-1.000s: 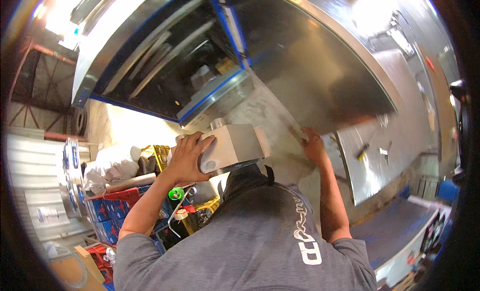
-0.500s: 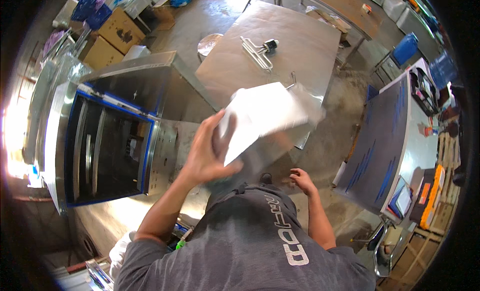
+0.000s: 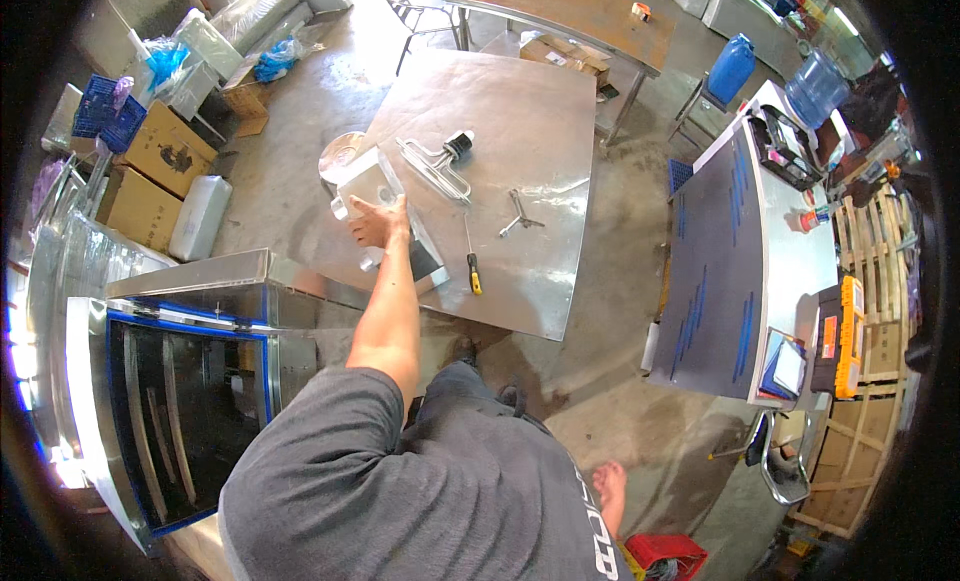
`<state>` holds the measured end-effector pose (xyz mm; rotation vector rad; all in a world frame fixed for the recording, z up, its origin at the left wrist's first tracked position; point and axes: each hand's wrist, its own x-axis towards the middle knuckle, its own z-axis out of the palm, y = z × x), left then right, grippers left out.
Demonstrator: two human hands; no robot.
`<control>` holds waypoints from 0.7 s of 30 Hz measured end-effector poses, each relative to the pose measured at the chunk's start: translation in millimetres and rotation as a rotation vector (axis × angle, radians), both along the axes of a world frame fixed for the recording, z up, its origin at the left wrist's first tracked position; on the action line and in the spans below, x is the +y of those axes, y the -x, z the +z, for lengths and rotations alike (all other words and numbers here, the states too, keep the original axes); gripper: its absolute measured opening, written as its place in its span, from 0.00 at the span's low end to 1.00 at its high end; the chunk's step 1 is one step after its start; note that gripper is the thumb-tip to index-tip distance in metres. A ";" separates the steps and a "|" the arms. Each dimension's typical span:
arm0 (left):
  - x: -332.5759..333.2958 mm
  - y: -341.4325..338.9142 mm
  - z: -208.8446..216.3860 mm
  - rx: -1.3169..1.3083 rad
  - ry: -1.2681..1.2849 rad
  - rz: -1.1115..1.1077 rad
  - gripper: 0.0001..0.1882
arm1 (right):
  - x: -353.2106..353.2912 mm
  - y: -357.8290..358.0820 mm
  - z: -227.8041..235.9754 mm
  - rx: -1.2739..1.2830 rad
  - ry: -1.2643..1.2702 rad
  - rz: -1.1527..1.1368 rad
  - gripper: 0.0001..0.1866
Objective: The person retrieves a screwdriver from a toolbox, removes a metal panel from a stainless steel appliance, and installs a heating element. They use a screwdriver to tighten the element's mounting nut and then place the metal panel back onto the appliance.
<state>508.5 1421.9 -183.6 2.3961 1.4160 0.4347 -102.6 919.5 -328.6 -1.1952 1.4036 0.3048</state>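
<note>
My left hand [image 3: 378, 224] is clamped on the metal box [image 3: 372, 181], thumb toward the right and fingers over the left side, so the box lies right under my palm. It is at the near left part of the table [image 3: 515, 131], and its long axis slants from upper left down toward lower right, close along the table's left edge. Whether its whole underside rests flat on the top I cannot tell, since my palm and wrist hide the middle. My left arm is much the nearer one, reaching out almost straight from the shoulder. My right hand [image 3: 608, 476] hangs low on the other side of my body, well apart from the table, fingers loosely bent with nothing seen between them (only a red crate [image 3: 668, 551] is near it). Just right of the box's far part lies the element [image 3: 432, 167], with its black head pointing away from me; the screwdriver [image 3: 474, 273] is near the box's lower end, yellow grip toward me, and the wrench [image 3: 519, 219] lies farther right. A disc [image 3: 342, 149] shows just beyond the box, past the table's left edge.
</note>
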 end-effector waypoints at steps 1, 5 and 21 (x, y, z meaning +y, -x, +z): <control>8.9 -6.2 -14.6 0.051 -0.011 0.001 0.63 | 7.3 13.8 -3.6 -0.046 -0.070 -0.011 0.20; 25.5 -9.1 -59.1 0.146 -0.027 -0.058 0.67 | 28.2 35.6 -22.2 0.004 -0.232 0.014 0.18; 253.5 537.2 6.2 0.146 0.126 -0.378 0.25 | 26.6 -219.4 -117.7 0.275 -0.319 0.896 0.09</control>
